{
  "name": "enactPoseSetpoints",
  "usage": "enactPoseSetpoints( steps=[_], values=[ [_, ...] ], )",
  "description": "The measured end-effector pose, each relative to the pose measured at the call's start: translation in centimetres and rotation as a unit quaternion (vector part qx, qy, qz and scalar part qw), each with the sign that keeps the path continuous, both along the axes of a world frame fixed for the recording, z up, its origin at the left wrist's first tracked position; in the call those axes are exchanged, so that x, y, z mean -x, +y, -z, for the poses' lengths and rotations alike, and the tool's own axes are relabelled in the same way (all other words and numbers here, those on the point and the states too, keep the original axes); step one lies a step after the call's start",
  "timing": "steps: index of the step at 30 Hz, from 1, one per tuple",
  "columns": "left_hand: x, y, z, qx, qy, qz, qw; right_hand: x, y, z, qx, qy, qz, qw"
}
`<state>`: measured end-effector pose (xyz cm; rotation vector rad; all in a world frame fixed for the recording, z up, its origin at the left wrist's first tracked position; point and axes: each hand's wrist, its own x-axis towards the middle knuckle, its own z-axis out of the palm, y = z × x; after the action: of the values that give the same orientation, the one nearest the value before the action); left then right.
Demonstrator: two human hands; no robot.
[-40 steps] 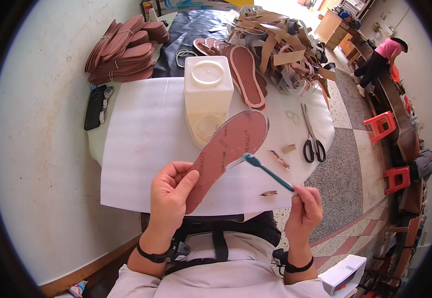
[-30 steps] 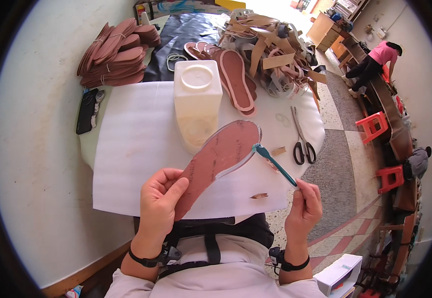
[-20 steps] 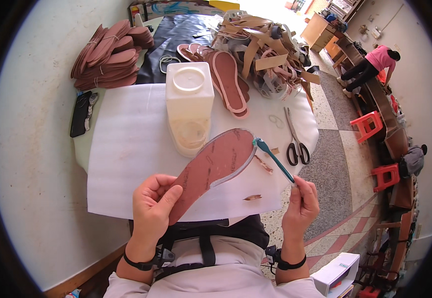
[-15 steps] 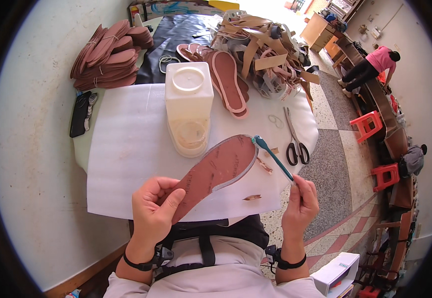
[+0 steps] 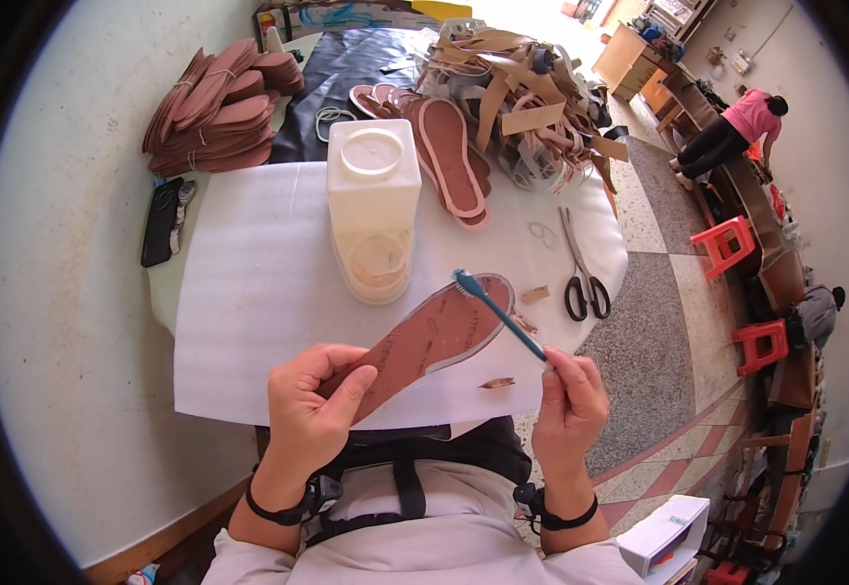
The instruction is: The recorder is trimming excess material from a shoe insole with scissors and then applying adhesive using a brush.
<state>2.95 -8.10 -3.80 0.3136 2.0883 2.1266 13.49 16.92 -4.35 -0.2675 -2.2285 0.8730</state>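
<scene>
My left hand [image 5: 317,402] grips the narrower end of a reddish-brown shoe insole [image 5: 414,341], thumb on top. The insole is tilted up over the table, with a greyish, wet-looking band along part of its edge. Between the fingertips of my right hand [image 5: 572,395] is the handle of a teal toothbrush [image 5: 502,317]. Its bristle head lies at the far, wide end of the insole, near the upper left edge. Beyond the insole stands a translucent white plastic container [image 5: 374,210] with a round opening low in front and pale contents.
Black-handled scissors [image 5: 580,273] lie at the table's right. Bundled insoles [image 5: 215,107] are stacked at the far left above a phone [image 5: 161,222]. Pale-rimmed insoles [image 5: 449,161] lie beside a heap of strap scraps [image 5: 527,107]. Red stools [image 5: 724,246] and two people are off to the right.
My right hand has moved left, carrying the toothbrush head from the insole's far tip to its upper left edge. The insole has shifted slightly right and down with my left hand.
</scene>
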Motion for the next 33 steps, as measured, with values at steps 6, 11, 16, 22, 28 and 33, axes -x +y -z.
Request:
enactPoseSetpoints(
  steps=[6,11,16,22,28,33],
  values=[
    [0.3,0.1,0.1,0.024,0.007,0.004,1.000,-0.5,-1.9,-0.7,0.005,-0.016,-0.043,0.999],
    [0.6,0.1,-0.3,0.043,0.018,0.011,0.999,-0.8,-2.8,-0.9,0.003,-0.027,-0.089,0.996],
    [0.7,0.0,-0.1,0.048,0.031,0.007,0.998,-0.5,-2.7,-0.9,-0.029,-0.026,-0.050,0.998],
    [1.0,-0.1,-0.2,0.067,0.051,-0.002,0.996,0.1,-2.0,-0.9,-0.045,-0.015,-0.029,0.998],
    [2.5,-0.2,1.6,0.144,0.195,0.005,0.970,0.1,-3.3,-0.3,-0.021,-0.048,-0.063,0.997],
    [3.3,-1.3,1.8,0.166,0.241,0.018,0.956,0.0,-3.0,-0.1,-0.015,-0.038,-0.079,0.996]
  ],
)
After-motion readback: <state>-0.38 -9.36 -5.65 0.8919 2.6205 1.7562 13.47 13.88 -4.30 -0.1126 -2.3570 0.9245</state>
